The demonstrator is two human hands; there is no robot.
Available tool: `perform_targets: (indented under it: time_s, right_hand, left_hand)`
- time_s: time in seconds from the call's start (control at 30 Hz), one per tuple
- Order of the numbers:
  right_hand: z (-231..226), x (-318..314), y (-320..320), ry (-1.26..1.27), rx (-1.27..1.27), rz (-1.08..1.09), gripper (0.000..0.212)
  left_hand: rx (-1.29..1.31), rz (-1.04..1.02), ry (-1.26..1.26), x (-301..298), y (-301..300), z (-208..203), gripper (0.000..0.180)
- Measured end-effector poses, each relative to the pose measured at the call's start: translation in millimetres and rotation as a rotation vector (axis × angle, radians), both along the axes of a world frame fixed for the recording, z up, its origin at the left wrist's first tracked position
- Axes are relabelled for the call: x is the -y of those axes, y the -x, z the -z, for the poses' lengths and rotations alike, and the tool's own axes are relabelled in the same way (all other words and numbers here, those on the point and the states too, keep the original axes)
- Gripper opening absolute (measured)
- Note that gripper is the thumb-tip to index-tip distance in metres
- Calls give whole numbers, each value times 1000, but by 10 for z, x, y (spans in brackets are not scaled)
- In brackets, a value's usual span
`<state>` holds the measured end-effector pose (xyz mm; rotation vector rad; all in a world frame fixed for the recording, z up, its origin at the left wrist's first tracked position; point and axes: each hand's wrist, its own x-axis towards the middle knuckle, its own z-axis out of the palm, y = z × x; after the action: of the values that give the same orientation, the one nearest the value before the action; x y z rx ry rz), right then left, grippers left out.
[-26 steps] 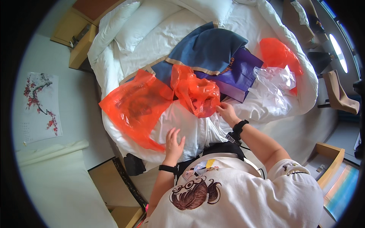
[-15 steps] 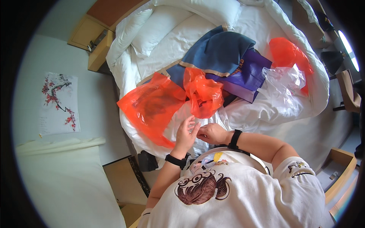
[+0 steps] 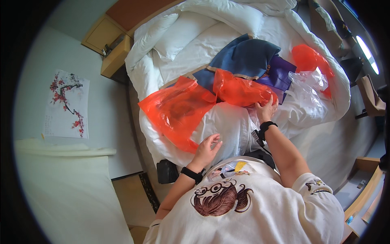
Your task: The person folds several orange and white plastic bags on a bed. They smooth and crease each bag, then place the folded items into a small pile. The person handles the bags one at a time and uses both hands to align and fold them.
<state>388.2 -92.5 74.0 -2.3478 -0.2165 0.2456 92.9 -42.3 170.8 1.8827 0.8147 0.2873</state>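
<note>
My right hand grips the right end of a crumpled red-orange plastic bag, which is stretched sideways across the bed. Bag folds partly hide the fingertips. My left hand hovers near the bed's front edge, empty, with its fingers loosely bent and apart. Beside it, a second red-orange plastic bag lies spread out, with something dark showing through. Behind the gripped bag are a folded blue cloth with a tan border and a purple bag.
A clear plastic bag and another red-orange bag lie at the right of the white bed. White pillows rest at the back. A wooden bedside cabinet stands left, and a chair far right.
My hands were close together at the front of the bed; the right one has moved right and forward. The middle red-orange bag is now stretched rightward. The view has shifted slightly.
</note>
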Motion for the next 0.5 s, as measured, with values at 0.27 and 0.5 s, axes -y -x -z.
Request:
perform_targets:
  time_s: [0.27,0.5]
  right_hand:
    - [-300,339,668,-143,190,-806,12]
    - [-1200,130,1815,-179,263,-1647,15]
  left_hand:
    - [122,49,11,-132,331,-34,34]
    - [116,1,-372,-341,305,-47,47]
